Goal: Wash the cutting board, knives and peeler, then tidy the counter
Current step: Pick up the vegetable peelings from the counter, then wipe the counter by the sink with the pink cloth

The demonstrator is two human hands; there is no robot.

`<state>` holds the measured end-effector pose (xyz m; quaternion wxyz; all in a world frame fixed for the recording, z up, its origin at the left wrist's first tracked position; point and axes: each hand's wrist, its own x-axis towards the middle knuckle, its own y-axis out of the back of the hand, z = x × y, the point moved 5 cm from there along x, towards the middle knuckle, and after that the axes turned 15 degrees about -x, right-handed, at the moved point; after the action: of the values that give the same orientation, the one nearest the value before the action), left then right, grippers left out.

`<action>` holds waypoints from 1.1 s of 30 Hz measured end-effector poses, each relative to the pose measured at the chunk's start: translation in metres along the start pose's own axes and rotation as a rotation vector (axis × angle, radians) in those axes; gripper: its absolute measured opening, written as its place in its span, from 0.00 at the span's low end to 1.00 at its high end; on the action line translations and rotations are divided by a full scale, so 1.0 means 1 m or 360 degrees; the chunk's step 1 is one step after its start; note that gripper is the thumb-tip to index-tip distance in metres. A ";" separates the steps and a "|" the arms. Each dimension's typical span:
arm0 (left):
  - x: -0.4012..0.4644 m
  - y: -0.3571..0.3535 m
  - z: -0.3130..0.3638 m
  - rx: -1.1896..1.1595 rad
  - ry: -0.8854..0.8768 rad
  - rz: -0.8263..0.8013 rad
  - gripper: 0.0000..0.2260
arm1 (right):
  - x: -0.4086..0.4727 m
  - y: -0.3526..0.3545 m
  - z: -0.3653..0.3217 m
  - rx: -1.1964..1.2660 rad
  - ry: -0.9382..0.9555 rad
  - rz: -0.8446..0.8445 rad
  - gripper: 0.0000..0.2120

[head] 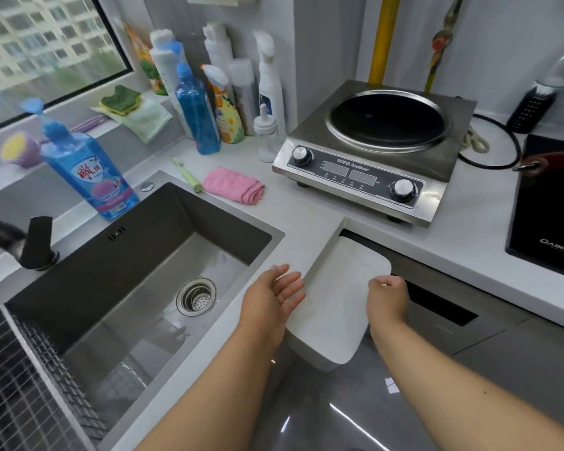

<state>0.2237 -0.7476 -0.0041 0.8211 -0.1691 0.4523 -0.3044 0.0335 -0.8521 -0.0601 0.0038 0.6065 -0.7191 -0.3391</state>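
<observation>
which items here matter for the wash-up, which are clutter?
Job: cutting board, held by right hand; left hand open beside it; sink; dish soap; sponge.
Clutter: cooker, pink cloth, spray bottles.

A single wide-angle view is taken from the person's head, directed forward and steeply down over the counter corner. The sink [163, 255] is seen close at lower left, the induction cooker [381, 148] farther off at upper right, and both forearms are included from the bottom edge.
</observation>
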 end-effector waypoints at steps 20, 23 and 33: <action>0.051 0.034 0.158 -0.0043 -0.0166 0.0080 0.11 | -0.049 -0.156 -0.182 -0.0597 0.0857 -0.0475 0.03; 0.076 0.022 0.183 0.0069 -0.0267 0.0144 0.12 | -0.031 -0.186 -0.218 -0.0752 0.0990 -0.0556 0.02; 0.191 -0.023 0.251 0.0989 -0.0507 0.0327 0.17 | 0.042 -0.277 -0.294 -0.1463 0.1233 -0.0522 0.18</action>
<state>0.5055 -0.8892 0.0211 0.9197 0.0896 0.2193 -0.3130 0.3857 -1.0406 0.0133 0.4729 0.7244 -0.3436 -0.3654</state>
